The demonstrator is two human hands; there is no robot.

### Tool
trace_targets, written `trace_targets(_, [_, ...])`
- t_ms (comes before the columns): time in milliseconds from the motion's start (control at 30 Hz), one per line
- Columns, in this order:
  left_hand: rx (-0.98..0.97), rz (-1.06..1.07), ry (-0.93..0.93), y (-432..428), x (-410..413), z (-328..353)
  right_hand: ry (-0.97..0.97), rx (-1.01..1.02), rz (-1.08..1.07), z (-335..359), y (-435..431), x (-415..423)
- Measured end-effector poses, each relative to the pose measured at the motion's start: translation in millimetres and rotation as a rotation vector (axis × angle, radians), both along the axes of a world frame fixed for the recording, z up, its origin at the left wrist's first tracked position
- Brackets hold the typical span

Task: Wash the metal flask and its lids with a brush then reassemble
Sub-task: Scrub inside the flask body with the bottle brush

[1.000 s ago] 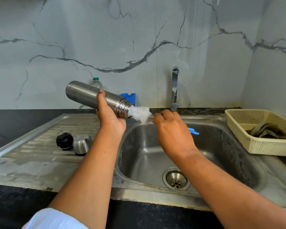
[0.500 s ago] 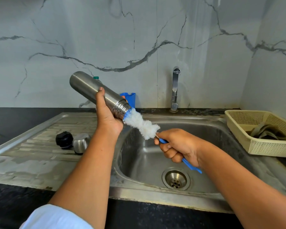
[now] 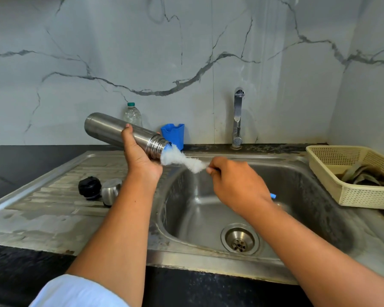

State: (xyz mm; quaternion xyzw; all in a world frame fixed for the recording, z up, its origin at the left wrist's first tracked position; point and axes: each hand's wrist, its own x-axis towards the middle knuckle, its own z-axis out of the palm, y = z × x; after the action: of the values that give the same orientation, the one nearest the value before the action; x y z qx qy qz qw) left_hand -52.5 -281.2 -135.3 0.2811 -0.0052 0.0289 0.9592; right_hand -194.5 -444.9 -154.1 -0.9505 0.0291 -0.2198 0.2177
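Right hand (image 3: pixel 235 185) has risen and rolled knuckles-up since half a second ago, and the metal flask (image 3: pixel 111 129) base has dropped, so it lies flatter. Far left: black desk (image 3: pixel 20 165), then wet-streaked steel drainboard (image 3: pixel 42 207). On the drainboard sit the black inner lid (image 3: pixel 89 187) and steel cup lid (image 3: pixel 111 191), just beside each other, both off the flask and apart from it. White sleeve (image 3: pixel 75 293) at the bottom edge. Left hand (image 3: pixel 140 158) holds the flask in the air over the drainboard/basin edge, fingers wrapped round the body near the threaded neck, thumb up on the near side; the open mouth points right and slightly down. Behind it, by the marble wall, a clear plastic bottle (image 3: pixel 132 115) with a green cap, upright, and a blue plastic holder (image 3: pixel 173 134). Bottle brush (image 3: pixel 182 159): white bristles, tip end at the flask mouth, most of the head outside. Right hand's fingers are curled tight round the brush handle; the blue handle end (image 3: pixel 273 196) pokes out behind the hand. Sink basin (image 3: pixel 297 185) sits under both, drain (image 3: pixel 239 239) visible. Chrome tap (image 3: pixel 238 116) stands at the back. Far right: cream perforated basket (image 3: pixel 364 199) with a dark cloth (image 3: pixel 361 176) inside.
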Motion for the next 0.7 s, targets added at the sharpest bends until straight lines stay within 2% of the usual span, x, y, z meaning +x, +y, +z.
trace_targets(33, [0.007,-0.01,-0.001,-1,-1,-1,0.075,0.135,0.046,0,1,0])
trace_targets(200, [-0.033,-0.105,-0.022,-11,-8,0,0.486,1.088,0.289,-1,-9,-2])
trace_targets(267, [-0.069,-0.155,-0.053,-13,-8,0,0.61,1.317,0.336,0,-12,-4])
trace_targets(300, [-0.073,-0.171,-0.062,-14,-7,0,0.622,1.336,0.355,0,-12,-4])
trace_targets(333, [-0.069,-0.173,-0.062,-14,-7,0,0.595,1.276,0.367,-1,-12,-4])
trace_targets(367, [-0.063,-0.156,-0.052,-12,-6,0,0.527,1.114,0.367,-1,-12,-4])
trace_targets(467, [-0.031,-0.049,-0.005,0,0,1,0.22,0.301,0.258,2,-17,-5])
trace_targets(500, [-0.027,-0.02,0.01,4,3,1,0.143,0.131,0.217,3,-20,-4])
trace_targets(633, [0.042,0.014,0.061,-6,5,-4,0.021,-0.132,0.131,-3,-15,-1])
trace_targets(700, [0.059,-0.002,0.079,-12,3,-4,-0.01,-0.201,0.091,-7,-15,-1])
